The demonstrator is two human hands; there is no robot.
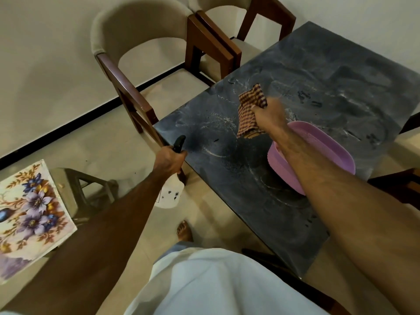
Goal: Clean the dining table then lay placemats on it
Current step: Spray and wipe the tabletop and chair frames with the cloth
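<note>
The dark marbled dining table fills the right of the head view, streaked with wet spray marks. My right hand grips a brown checked cloth above the table's middle, part of the cloth hanging down. My left hand holds a white spray bottle by its black trigger head, just off the table's near left corner. Floral placemats lie stacked on a grey stool at the left.
A pink plastic basin stands on the table under my right forearm. Two cushioned wooden chairs are tucked at the table's far left side. The grey stool stands on the tiled floor. My bare foot is beside the table edge.
</note>
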